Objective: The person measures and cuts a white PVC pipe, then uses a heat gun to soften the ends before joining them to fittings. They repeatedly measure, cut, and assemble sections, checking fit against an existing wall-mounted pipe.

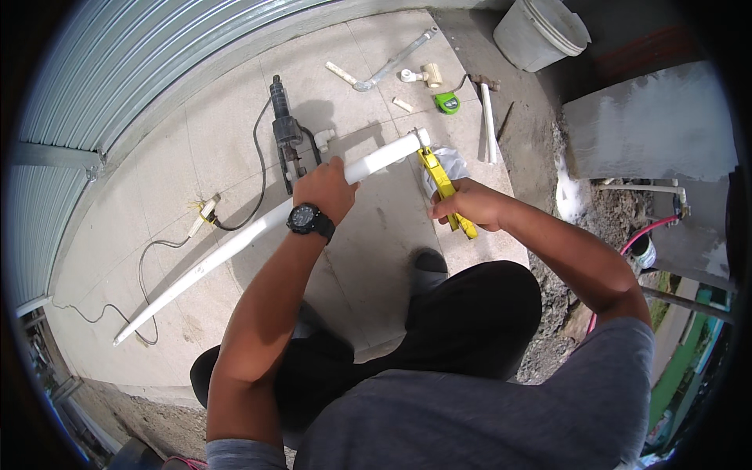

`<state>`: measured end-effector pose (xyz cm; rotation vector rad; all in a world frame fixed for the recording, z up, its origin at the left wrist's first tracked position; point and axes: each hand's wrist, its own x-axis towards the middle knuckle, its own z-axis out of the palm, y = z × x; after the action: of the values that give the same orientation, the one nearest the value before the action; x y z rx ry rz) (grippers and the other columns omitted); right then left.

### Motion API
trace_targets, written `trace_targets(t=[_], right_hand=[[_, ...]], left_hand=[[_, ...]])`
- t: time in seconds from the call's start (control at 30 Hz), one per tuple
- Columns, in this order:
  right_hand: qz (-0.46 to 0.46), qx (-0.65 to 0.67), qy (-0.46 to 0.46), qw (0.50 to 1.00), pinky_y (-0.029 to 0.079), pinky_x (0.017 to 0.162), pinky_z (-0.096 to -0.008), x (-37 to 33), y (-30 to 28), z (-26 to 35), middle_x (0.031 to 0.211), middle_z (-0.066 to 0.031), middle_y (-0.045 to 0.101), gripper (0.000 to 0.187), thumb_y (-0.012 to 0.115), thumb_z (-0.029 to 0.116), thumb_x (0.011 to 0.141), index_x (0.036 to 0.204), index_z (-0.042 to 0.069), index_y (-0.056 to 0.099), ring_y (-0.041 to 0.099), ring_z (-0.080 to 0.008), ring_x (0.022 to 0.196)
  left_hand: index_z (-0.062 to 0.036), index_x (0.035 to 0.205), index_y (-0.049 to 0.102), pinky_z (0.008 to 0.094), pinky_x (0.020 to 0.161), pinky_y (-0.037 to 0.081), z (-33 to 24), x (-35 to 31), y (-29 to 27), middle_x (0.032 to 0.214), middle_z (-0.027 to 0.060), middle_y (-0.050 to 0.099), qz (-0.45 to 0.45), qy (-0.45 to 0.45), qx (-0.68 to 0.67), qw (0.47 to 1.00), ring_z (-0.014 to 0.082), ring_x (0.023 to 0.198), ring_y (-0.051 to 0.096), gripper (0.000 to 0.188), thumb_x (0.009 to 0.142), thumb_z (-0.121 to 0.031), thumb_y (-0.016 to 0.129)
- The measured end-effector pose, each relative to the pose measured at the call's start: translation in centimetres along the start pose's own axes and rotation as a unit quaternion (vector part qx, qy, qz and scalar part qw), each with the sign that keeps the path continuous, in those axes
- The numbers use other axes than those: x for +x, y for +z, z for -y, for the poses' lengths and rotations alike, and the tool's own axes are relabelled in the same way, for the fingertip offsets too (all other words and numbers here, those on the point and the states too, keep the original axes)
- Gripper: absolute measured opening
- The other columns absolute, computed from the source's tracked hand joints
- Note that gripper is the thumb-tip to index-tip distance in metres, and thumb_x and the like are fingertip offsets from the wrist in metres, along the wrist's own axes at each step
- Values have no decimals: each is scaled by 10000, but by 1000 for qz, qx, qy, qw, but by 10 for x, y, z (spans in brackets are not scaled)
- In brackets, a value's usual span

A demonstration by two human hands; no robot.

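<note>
A long white plastic pipe [235, 244] slants across the tiles, its far end raised toward the right. My left hand [326, 191] is closed around it near that end, a black watch [307, 218] on the wrist. My right hand [472, 205] grips the handles of a yellow pipe cutter [437, 174]. The cutter's head meets the pipe's right end; its blade is too small to make out. Beside the cutter lies a crumpled clear plastic bag [450, 163], partly behind it. A white elbow fitting [324, 139] sits beyond my left hand.
A black corded power tool [286, 131] lies left of my hand, its cable joined at a plug [208, 208]. Farther off are a bent grey pipe [398, 61], a tee fitting [431, 75], a green tape measure [447, 103], and a white bucket [533, 39]. Rubble borders the tiles at right.
</note>
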<state>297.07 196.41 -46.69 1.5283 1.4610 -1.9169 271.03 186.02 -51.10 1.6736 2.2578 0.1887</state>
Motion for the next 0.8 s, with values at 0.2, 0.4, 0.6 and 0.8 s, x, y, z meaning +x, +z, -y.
trace_targets(t=[0.2,0.4,0.6,0.8], right_hand=[[-113,-2,-64,991,477,974,-397,23,4,-24,1218,-208,671,585,777,274,872,1337,-34,604,632,-307,1144],[-157,-201,-307,917,505,945,-413,37,-2,-59,1098,-201,655,428,754,254,881,1200,7,609,655,-358,1042],[-146,-186,-426,873,477,978,-427,72,-11,-64,1156,-195,598,530,764,133,805,1275,37,539,604,-375,1127],[-100,-176,-405,892,472,972,-434,95,-18,-62,1164,-205,586,549,733,109,801,1297,39,508,588,-407,1123]], left_hand=[[-64,954,687,487,752,586,-12,13,-2,882,175,742,19,-35,4,999,367,848,732,386,879,-436,755],[-28,945,727,400,708,585,-2,20,-36,795,136,735,247,45,-87,964,274,709,735,428,842,-439,785],[-29,833,706,303,623,523,8,23,-69,651,49,664,477,4,-235,847,150,542,647,489,787,-501,824],[13,768,704,400,682,550,6,12,-47,689,167,699,296,54,-144,943,306,619,695,437,839,-414,761]])
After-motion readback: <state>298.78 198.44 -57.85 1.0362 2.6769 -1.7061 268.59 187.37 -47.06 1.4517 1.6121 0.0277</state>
